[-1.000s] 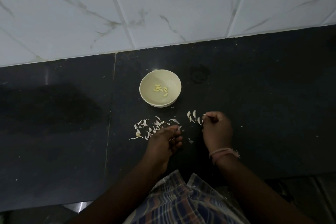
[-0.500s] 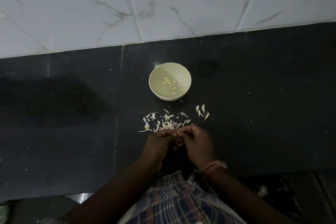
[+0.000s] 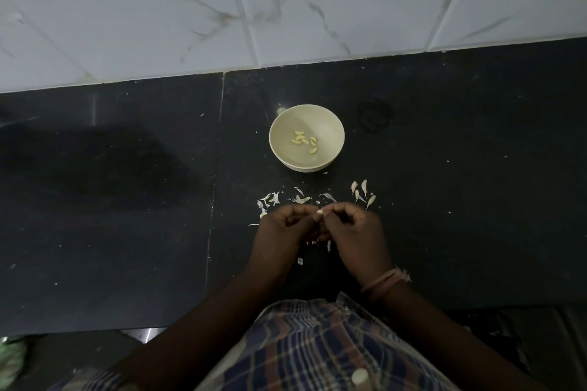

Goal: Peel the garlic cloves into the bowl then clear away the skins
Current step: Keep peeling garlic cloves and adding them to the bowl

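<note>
A: Looking down, we see both hands meet over the dark bench (image 3: 127,232). The left hand (image 3: 282,228) and the right hand (image 3: 352,228) pinch one garlic clove (image 3: 320,212) between curled fingers (image 3: 317,216), a pale tip showing where they touch.

B: We agree, both sets of fingers are closed on it. And the bowl (image 3: 330,124)?

A: We find it just beyond the hands, cream-coloured, with a few peeled cloves (image 3: 305,141) lying on its bottom.

B: Between bowl and hands we see the skins (image 3: 298,199) scattered on the bench, some partly hidden under the knuckles, a few bits nearer the body.

A: To the right of those, we count a small cluster of unpeeled cloves (image 3: 362,192), near the right hand but apart from it.

B: We also note a thread band (image 3: 384,279) on the right wrist and white marbled tiles (image 3: 317,9) behind the bench.
</note>
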`<state>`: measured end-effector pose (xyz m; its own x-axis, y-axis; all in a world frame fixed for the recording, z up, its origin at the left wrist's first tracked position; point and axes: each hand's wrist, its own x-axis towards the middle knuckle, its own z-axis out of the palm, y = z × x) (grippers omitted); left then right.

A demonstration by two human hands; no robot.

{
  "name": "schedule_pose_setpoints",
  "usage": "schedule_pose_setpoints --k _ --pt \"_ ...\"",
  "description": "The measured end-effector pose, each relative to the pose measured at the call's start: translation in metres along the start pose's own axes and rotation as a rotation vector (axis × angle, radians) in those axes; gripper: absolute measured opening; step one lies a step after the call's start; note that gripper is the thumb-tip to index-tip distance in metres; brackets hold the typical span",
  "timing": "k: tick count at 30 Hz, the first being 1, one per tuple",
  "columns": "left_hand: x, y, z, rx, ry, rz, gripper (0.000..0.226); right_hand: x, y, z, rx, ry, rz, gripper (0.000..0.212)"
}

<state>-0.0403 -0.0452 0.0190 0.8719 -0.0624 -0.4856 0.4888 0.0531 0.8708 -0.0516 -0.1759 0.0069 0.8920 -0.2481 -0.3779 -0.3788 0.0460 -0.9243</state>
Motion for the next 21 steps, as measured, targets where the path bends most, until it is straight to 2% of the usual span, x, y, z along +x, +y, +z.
schedule_pose_setpoints --k 9,14,21 --pt "-0.001 0.006 -0.009 0.141 0.046 0.151 0.01 0.003 -0.014 0.008 -0.07 -0.022 -0.037 0.01" --pt "0.001 0.011 -0.012 0.127 0.036 0.185 0.013 0.005 -0.019 0.009 -0.133 -0.064 -0.07 0.009" --pt "0.004 0.012 -0.013 0.122 0.028 0.214 0.017 0.008 -0.022 0.011 -0.283 -0.04 -0.154 0.02"
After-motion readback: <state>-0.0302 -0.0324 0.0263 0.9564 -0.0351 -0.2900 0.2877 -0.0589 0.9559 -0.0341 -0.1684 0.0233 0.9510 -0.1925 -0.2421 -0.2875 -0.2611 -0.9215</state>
